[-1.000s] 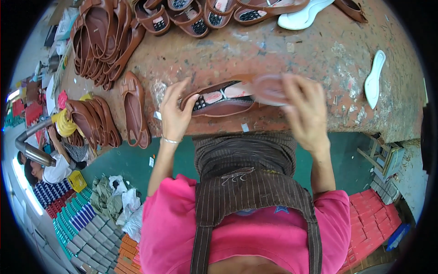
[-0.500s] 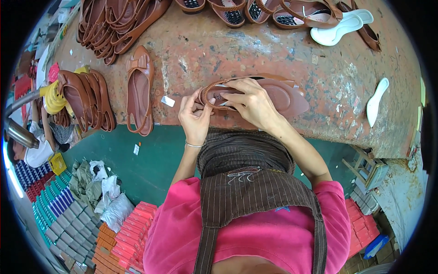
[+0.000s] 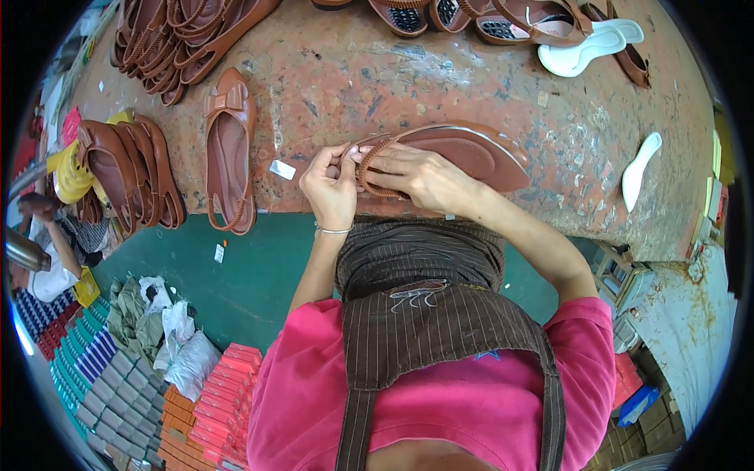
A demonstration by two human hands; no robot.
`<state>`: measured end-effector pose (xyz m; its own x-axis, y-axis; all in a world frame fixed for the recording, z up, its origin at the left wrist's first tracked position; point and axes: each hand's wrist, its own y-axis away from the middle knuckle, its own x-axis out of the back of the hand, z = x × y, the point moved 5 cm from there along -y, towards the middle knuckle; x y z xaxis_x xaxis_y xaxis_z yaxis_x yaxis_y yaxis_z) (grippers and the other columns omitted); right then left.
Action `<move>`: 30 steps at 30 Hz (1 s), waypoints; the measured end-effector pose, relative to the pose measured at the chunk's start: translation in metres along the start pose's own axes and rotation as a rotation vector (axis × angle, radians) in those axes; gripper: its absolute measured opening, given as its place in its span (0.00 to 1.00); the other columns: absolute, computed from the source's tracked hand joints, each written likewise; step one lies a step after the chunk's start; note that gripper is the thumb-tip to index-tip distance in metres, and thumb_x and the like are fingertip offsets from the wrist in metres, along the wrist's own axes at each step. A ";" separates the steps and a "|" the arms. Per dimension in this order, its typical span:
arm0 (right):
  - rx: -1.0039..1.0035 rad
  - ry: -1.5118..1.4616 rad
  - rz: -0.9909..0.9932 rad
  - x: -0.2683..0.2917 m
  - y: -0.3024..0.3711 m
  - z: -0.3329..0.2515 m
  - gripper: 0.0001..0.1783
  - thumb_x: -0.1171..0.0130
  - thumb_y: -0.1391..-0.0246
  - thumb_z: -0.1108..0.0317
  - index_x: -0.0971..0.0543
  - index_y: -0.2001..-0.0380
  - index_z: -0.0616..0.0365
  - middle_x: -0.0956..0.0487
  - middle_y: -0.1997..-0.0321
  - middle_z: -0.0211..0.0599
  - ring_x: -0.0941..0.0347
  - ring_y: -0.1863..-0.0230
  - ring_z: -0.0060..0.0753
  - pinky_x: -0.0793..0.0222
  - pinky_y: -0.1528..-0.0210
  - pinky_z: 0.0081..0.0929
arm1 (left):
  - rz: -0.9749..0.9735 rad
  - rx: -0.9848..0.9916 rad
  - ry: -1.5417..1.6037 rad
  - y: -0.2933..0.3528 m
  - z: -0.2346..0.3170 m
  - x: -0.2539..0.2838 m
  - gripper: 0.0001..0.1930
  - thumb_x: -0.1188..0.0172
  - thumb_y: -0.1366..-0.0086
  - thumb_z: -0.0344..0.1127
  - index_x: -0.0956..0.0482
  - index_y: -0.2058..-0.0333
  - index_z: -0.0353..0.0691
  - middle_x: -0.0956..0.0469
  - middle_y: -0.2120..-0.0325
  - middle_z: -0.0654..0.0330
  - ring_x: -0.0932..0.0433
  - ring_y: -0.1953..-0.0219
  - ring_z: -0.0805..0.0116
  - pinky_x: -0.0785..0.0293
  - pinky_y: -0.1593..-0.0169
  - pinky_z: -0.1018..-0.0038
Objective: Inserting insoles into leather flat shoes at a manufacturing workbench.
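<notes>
A brown sandal (image 3: 509, 146) lies sideways at the table's front edge, with a brown insole (image 3: 463, 157) along it. At its heel end, my left hand (image 3: 328, 184) is closed, thumb and fingers pinching the insole's heel end beside the braided heel strap (image 3: 377, 153). My right hand (image 3: 436, 179) reaches over the sandal's middle; its fingers are bent inside the strap, pressed on the insole, their tips partly hidden. To the left lies a finished-looking brown sandal with a bow (image 3: 228, 145).
A small white label (image 3: 283, 169) lies left of my hands. Stacked brown shoes (image 3: 137, 173) stand at the left, with more piles (image 3: 192, 39) behind. White insole-shaped pieces (image 3: 577, 55) lie at the back right, and a narrow white piece (image 3: 640, 171) at the right.
The sandal has rolled so that more of its far side shows. My right hand has moved slightly and flattened over the heel area; my left fingers have shifted up to the heel end.
</notes>
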<state>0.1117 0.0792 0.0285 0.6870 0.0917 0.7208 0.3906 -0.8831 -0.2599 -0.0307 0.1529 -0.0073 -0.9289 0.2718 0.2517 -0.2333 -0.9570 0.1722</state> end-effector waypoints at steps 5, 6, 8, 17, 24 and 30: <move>-0.235 0.231 0.012 0.006 0.006 -0.013 0.24 0.45 0.53 0.69 0.19 0.50 0.55 0.24 0.42 0.41 0.32 0.36 0.39 0.46 0.29 0.42 | -0.025 -0.012 -0.066 -0.002 0.011 0.001 0.04 0.40 0.35 0.26 0.20 0.67 0.30 0.21 0.80 0.60 0.25 0.83 0.80 0.28 0.83 0.80; -0.240 0.237 0.018 0.007 0.013 -0.018 0.24 0.45 0.53 0.69 0.19 0.50 0.55 0.24 0.42 0.41 0.32 0.36 0.39 0.46 0.29 0.42 | -0.032 -0.018 -0.065 -0.001 0.014 0.001 0.04 0.40 0.35 0.26 0.20 0.67 0.30 0.21 0.80 0.60 0.25 0.83 0.80 0.28 0.83 0.80; -0.401 0.450 0.027 0.014 0.027 -0.019 0.23 0.45 0.53 0.69 0.19 0.51 0.55 0.23 0.43 0.41 0.32 0.36 0.39 0.48 0.28 0.43 | -0.030 0.008 -0.077 0.000 0.016 0.001 0.05 0.41 0.34 0.27 0.21 0.68 0.30 0.21 0.81 0.59 0.25 0.84 0.79 0.29 0.83 0.78; -0.856 1.058 0.769 0.110 0.049 0.011 0.14 0.38 0.54 0.70 0.18 0.61 0.61 0.18 0.57 0.40 0.25 0.47 0.44 0.43 0.36 0.53 | -0.380 -0.282 -0.565 0.065 0.036 -0.031 0.07 0.39 0.40 0.31 0.26 0.74 0.37 0.24 0.85 0.53 0.22 0.82 0.56 0.27 0.76 0.64; -0.532 0.169 0.692 0.095 0.065 -0.031 0.10 0.38 0.62 0.80 0.27 0.74 0.61 0.24 0.48 0.53 0.24 0.48 0.54 0.28 0.46 0.43 | -0.441 -0.767 -0.569 0.124 0.064 -0.066 0.13 0.31 0.48 0.36 0.19 0.65 0.37 0.22 0.65 0.54 0.23 0.57 0.54 0.25 0.56 0.63; -0.651 0.474 0.426 0.033 0.066 -0.037 0.22 0.44 0.56 0.78 0.26 0.53 0.61 0.26 0.42 0.51 0.31 0.38 0.50 0.58 0.28 0.56 | -0.640 -0.781 -0.810 0.132 0.022 -0.085 0.27 0.37 0.43 0.38 0.27 0.47 0.29 0.29 0.46 0.46 0.41 0.34 0.47 0.52 0.34 0.39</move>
<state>0.1375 0.0074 0.0589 0.3138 -0.3736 0.8729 -0.3606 -0.8973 -0.2545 0.0242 0.0052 0.0153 -0.2171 0.4215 0.8805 -0.9291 -0.3660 -0.0538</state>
